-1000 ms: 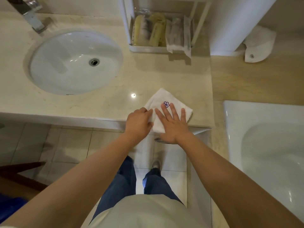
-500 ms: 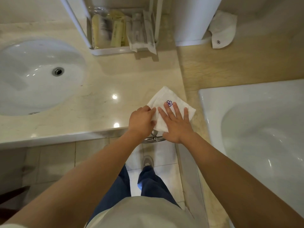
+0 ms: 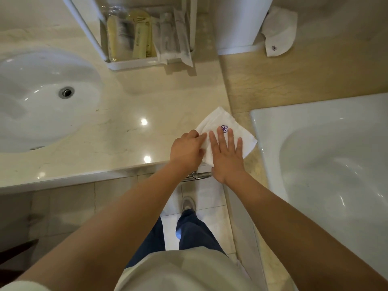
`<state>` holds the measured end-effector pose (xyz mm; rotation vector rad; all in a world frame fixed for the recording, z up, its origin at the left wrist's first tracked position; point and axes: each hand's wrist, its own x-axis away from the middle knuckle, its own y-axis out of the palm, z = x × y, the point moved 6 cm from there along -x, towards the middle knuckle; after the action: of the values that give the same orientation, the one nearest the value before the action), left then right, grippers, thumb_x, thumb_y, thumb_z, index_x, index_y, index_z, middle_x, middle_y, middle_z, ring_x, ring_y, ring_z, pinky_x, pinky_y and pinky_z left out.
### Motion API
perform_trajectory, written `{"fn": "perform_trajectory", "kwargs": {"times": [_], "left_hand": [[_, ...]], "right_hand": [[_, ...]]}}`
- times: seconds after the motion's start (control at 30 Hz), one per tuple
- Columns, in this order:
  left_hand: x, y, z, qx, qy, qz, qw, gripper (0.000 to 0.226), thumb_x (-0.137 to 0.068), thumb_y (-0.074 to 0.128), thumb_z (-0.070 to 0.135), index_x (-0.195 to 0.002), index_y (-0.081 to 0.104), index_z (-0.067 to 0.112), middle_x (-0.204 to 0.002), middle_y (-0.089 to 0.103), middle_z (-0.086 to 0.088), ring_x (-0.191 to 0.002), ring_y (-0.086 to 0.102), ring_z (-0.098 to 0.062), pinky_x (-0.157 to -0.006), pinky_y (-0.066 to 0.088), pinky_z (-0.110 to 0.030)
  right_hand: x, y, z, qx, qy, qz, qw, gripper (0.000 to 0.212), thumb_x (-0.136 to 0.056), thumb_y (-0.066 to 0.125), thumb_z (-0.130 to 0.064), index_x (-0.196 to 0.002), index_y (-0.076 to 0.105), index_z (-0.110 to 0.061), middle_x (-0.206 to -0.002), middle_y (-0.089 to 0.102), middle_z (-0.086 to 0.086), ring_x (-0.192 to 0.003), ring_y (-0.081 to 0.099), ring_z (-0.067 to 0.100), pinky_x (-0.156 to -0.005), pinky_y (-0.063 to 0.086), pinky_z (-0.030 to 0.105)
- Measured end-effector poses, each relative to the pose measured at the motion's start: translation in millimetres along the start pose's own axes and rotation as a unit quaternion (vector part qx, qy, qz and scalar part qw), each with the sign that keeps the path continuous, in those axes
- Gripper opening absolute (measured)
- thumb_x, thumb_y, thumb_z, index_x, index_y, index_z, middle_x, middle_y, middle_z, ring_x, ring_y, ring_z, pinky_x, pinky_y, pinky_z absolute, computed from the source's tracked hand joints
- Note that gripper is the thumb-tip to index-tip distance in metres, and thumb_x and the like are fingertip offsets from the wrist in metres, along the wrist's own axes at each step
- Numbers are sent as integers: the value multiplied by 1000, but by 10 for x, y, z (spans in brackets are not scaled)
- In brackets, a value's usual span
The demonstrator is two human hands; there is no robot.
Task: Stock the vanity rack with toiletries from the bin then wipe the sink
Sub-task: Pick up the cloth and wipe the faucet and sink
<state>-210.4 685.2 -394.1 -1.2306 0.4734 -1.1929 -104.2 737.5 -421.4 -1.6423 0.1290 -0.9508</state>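
A folded white cloth (image 3: 219,120) with a purple flower mark lies at the right front corner of the beige counter (image 3: 134,97). My right hand (image 3: 227,155) presses flat on it with straight fingers. My left hand (image 3: 186,151) grips the cloth's left edge with curled fingers. The white oval sink (image 3: 31,114) with its drain is at the left. The white vanity rack (image 3: 134,64) at the back holds yellow tubes and clear packets (image 3: 172,42).
A white bathtub (image 3: 327,164) fills the right side. A white bin (image 3: 235,24) stands behind the counter's end, with another white cloth (image 3: 279,32) beside it. A metal bar (image 3: 198,175) runs under the counter edge. Tiled floor and my legs are below.
The view has shifted right, so the sink slid left and the tub came further in. Both hands stay on the cloth in the same pose.
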Motion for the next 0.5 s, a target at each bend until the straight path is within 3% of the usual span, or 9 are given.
{"fn": "perform_trajectory", "kwargs": {"times": [0.2,0.27,0.5], "left_hand": [[48,-112,-185,-20,-10,25,999,51,-89,53,22,-140,46,24,-123,53,-4,-107,52,-28,-79,43,-36],[112,-152,-345,-24,-18,31,999,52,-89,52,22,-140,45,26,-122,54,-4,-106,52,-27,-76,40,-35],[497,-281,-1068,3,-61,58,996,52,-89,53,21,-140,46,26,-118,56,-3,-102,54,-25,-70,33,-29]], "right_hand": [[-43,-79,-268,-50,4,-64,997,99,-90,50,-28,-146,-31,-15,-151,-40,13,-136,-37,42,-113,-16,60],[-85,-72,-436,-58,-4,-67,996,99,-91,49,-31,-145,-32,-15,-150,-41,13,-135,-39,43,-112,-16,61],[-138,-108,-1202,-49,-45,-63,996,101,-85,48,-14,-144,-34,-15,-148,-44,14,-132,-42,43,-110,-21,62]]}}
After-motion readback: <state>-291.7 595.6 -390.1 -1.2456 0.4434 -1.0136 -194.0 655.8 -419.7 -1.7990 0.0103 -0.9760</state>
